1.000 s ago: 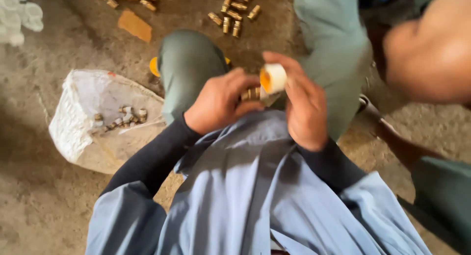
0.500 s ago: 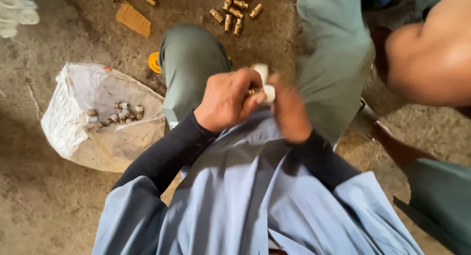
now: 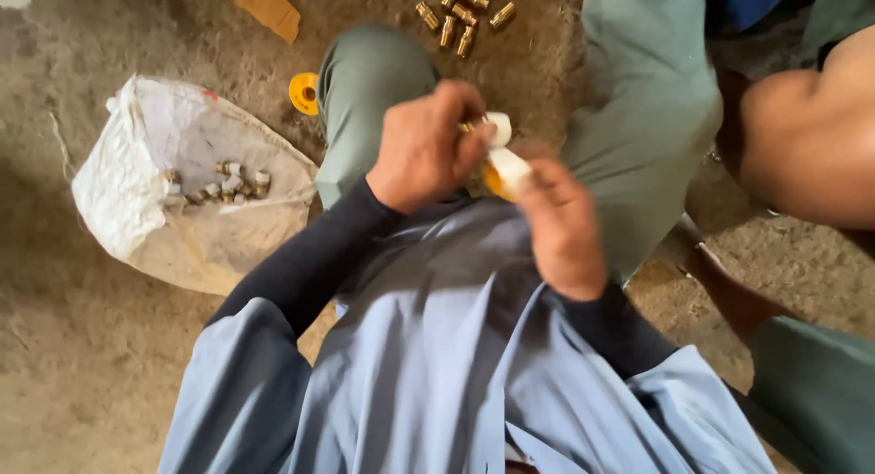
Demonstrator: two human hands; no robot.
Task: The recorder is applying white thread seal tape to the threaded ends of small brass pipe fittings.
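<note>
The left hand (image 3: 421, 150) pinches a brass fitting (image 3: 468, 126) at its fingertips, just left of the white tape roll (image 3: 507, 167) gripped in the right hand (image 3: 561, 223).

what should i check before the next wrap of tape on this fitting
1. Fitting held firmly: left hand closes around a small brass fitting, mostly hidden. Cannot tell.
2. Tape roll in hand: right hand holds the white tape roll with orange core. Ok.
3. Tape against the fitting: a white strip shows at the fingertips, contact blurred. Cannot tell.
4. Place for done pieces: white sack lies open at the left with pieces on it. Ok.
5. More stock in reach: loose brass fittings lie on the floor ahead. Ok.
6. Neighbour's arm is apart from both hands. Ok.
</note>
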